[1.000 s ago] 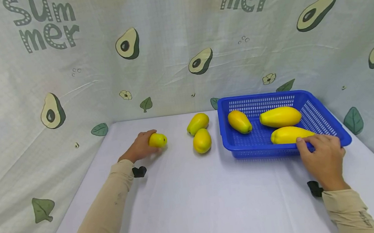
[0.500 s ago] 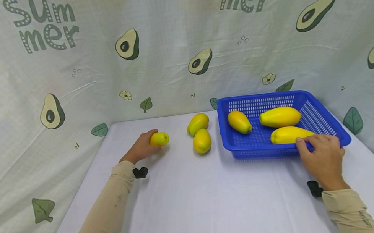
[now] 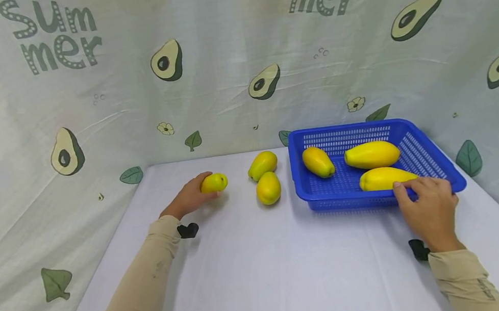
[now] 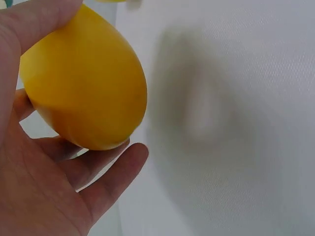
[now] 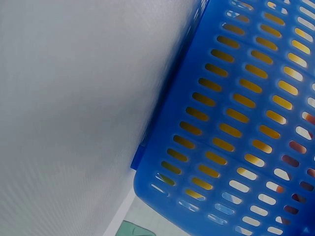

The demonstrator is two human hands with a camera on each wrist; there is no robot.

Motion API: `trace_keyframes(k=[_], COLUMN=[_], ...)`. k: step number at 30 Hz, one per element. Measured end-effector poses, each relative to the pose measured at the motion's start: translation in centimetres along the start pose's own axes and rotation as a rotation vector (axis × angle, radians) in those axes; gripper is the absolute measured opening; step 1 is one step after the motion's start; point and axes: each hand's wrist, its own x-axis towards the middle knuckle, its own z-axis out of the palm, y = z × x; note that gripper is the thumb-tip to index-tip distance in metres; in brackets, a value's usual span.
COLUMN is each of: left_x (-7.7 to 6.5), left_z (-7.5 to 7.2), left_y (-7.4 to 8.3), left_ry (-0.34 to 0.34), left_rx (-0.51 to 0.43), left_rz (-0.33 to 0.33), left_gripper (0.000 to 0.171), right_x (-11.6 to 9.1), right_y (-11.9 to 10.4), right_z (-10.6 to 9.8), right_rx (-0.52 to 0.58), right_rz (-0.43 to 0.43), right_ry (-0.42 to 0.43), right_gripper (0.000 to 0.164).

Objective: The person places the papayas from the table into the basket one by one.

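Observation:
My left hand holds a yellow-green mango above the left part of the table. In the left wrist view the thumb lies over the smooth yellow mango, with curled fingers behind and below it; its shadow falls on the white cloth. At the right, my right hand grips the near rim of a blue perforated basket, fingers bent over the edge. Through the basket wall in the right wrist view, yellow fruit and parts of the fingers show behind the slots.
Two more mangoes, one at the back and one in front, lie left of the basket. Inside it are two long yellow papayas and a smaller yellow fruit. A printed curtain hangs behind the white table.
My left hand has moved slightly right and up with the mango, which has tilted a little. My right hand keeps its grip on the basket rim. The head view has shifted slightly.

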Motion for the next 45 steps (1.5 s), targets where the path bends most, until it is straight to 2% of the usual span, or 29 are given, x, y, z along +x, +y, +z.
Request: trace_keyframes(k=[12,24,36,45], left_x=[-0.6,0.2,1.3,2.3], left_z=[0.2,1.5,3.5,4.8], left_y=[0.5,2.1,5.3,9.0], left_ry=[-0.005,-0.024,0.019,0.028], left_rx=[-0.037,-0.080,-0.137,-0.169], left_rz=[-0.021,-0.031,0.053,0.121], left_gripper=[0.085,0.089,0.090,0.090], right_x=[0.3,0.0,-0.1,0.0], right_y=[-0.4,-0.4,-0.1,-0.3], right_z=[0.0,-0.2,-0.1,-0.3], right_rx=[-0.001,-0.021,-0.024,-0.031], right_rz=[-0.007,0.019,0.018,0.025], right_ry=[-0.010,-0.044,-0.035,-0.038], right_gripper=[0.033,0.034,0.033,0.034])
